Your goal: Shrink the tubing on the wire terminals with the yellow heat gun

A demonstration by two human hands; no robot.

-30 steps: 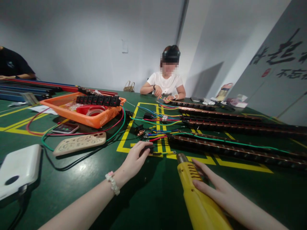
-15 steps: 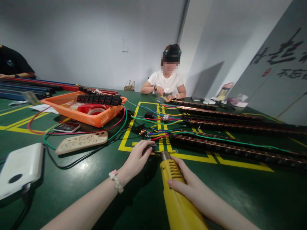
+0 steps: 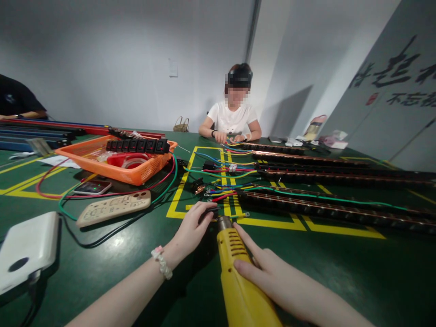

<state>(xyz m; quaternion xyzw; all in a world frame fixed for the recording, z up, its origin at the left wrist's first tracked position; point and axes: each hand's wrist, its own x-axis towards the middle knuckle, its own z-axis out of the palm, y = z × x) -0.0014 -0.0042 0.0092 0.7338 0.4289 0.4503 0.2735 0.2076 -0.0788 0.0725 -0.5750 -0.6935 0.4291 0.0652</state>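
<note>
My right hand (image 3: 260, 270) is wrapped round a yellow heat gun (image 3: 243, 277), its metal nozzle pointing away from me. Just left of the nozzle, my left hand (image 3: 192, 227) pinches a small black part (image 3: 211, 210) whose kind I cannot make out. A short yellow-green wire (image 3: 241, 216) with a ring terminal shows beyond the nozzle; whether it joins the black part is hidden. Past my hands lie coloured wires (image 3: 223, 195) with ring terminals, coming out of a long black strip (image 3: 306, 206) with copper-coloured rails.
An orange basket (image 3: 136, 176) holding a black socket strip stands at the left. Nearer lie a phone (image 3: 91, 187), a beige patterned case (image 3: 114, 209) and a white power bank (image 3: 30, 250) with cables. Across the green table (image 3: 340, 268), a co-worker (image 3: 233, 119) handles wires.
The heat gun has moved left, bringing its nozzle closer to my left hand. My left hand keeps its pinch. The view has turned slightly.
</note>
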